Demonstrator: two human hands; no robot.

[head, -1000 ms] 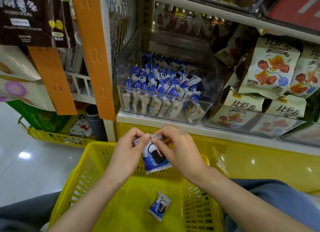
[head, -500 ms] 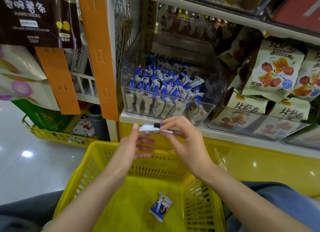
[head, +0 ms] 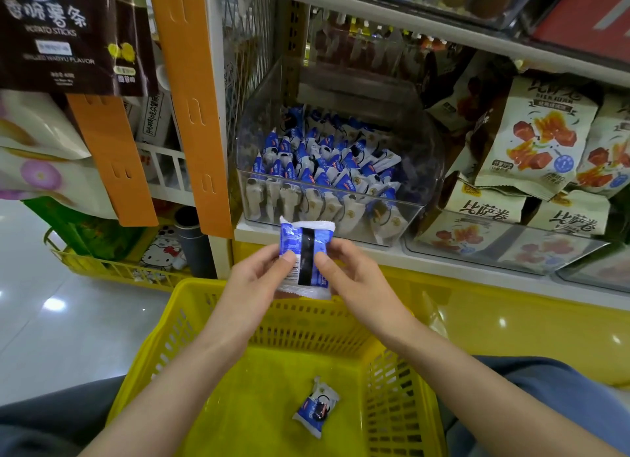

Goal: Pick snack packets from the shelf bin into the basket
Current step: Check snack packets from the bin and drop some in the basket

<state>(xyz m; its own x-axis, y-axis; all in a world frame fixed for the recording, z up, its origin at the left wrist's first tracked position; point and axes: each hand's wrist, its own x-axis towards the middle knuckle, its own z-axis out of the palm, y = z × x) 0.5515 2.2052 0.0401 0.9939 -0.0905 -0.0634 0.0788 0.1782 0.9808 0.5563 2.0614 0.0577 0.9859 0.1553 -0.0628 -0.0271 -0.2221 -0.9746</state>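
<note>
I see my left hand and right hand pinching a blue-and-white foil snack packet by its edges, above the yellow plastic basket, before the clear shelf bin

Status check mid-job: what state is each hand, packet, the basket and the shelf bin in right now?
left hand: pinches the held packet's left edge.
right hand: pinches its right edge.
held packet: unopened, barcode side facing the camera, not yet in the basket.
basket: holds one packet.
packet in basket: lying on the basket floor.
shelf bin: open, well stocked.
</note>
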